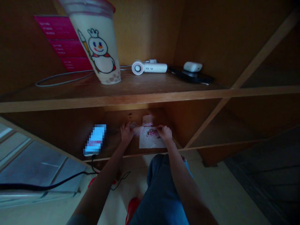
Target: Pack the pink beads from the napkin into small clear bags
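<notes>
On the lower shelf lies a white sheet of paper (145,143) with a small heap of pink beads (152,132) on it. Behind the sheet is a small clear bag (147,119) with more pink beads at its bottom. My left hand (127,133) is closed with curled fingers at the left of the paper, beside a crumpled piece of clear plastic (136,128); whether it grips the plastic is unclear. My right hand (165,133) reaches over the paper's right side, thumb and fingertips pinched together by the beads. Anything between those fingertips is too small to see.
A lit phone (95,139) leans at the left of the lower shelf, with a cable below it. The upper shelf (140,86) bears a tall milk-tea cup (103,47), a white handheld fan (150,67), a white earbud case (192,66) and pink boxes (63,47).
</notes>
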A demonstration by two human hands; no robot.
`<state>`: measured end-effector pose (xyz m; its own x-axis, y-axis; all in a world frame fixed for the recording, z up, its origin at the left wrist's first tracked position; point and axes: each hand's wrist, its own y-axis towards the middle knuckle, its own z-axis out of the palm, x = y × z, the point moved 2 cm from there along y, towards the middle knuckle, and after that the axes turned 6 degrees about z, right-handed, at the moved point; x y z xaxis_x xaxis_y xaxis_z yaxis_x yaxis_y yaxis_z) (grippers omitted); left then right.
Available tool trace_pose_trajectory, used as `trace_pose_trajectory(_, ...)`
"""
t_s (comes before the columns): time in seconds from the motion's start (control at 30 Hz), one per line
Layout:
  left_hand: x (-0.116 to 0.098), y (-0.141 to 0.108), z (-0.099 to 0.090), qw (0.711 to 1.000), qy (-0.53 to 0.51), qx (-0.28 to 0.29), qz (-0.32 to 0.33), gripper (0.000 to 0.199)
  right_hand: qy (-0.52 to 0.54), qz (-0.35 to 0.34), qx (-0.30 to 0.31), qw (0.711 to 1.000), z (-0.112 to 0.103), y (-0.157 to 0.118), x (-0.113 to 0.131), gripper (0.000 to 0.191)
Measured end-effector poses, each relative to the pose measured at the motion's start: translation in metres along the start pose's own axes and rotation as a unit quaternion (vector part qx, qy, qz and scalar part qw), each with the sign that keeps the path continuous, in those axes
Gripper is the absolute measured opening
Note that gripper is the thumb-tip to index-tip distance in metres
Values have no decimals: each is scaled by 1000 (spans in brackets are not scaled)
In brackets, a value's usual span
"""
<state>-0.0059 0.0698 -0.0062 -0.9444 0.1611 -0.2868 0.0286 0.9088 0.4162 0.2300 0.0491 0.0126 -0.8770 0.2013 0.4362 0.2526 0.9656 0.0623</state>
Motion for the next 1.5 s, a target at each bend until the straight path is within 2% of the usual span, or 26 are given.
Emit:
trace_pose_trajectory(0.13,-4,0,-7,1000,5,-17,10,39,3,-5,-6,1000,-1,-1,1,23)
trace_pose_trajectory(0.27,-21,-8,-18,999,26,-22,21,43,4,-4,-10,1000,-2,-1,2,22)
trace_pose_trajectory(0.37,-36,-17,-20,996,40,15,79,56,18,-12,-16,1000,-4,-3,3,21)
trace_pose_trajectory(0.43,-41,-22,-18,993,49,42,104,55,16,-22,-24,999,-6,-6,4,20)
trace_pose_trajectory(0.6,-38,-21,-12,990,48,73,113,43,-21,-39,-4,999,-9,-13,6,20)
trace_pose_trajectory(0.83,-24,-11,-12,988,60,82,114,41,-6,-39,-12,999,-9,-12,5,20)
trace_pose_trajectory(1.0,-34,-5,-16,988,53,53,135,49,33,-37,-26,998,-8,-12,3,17)
trace_pose_trajectory(1.1,-49,3,-16,985,35,50,163,44,81,-24,-35,996,-6,-10,-1,18)
trace_pose_trajectory(1.33,-75,24,-1,978,22,95,182,28,238,37,-71,968,-4,-8,-20,41)
trace_pose_trajectory(1.5,-78,27,3,979,28,77,189,29,316,67,-74,944,-7,-9,-28,53)
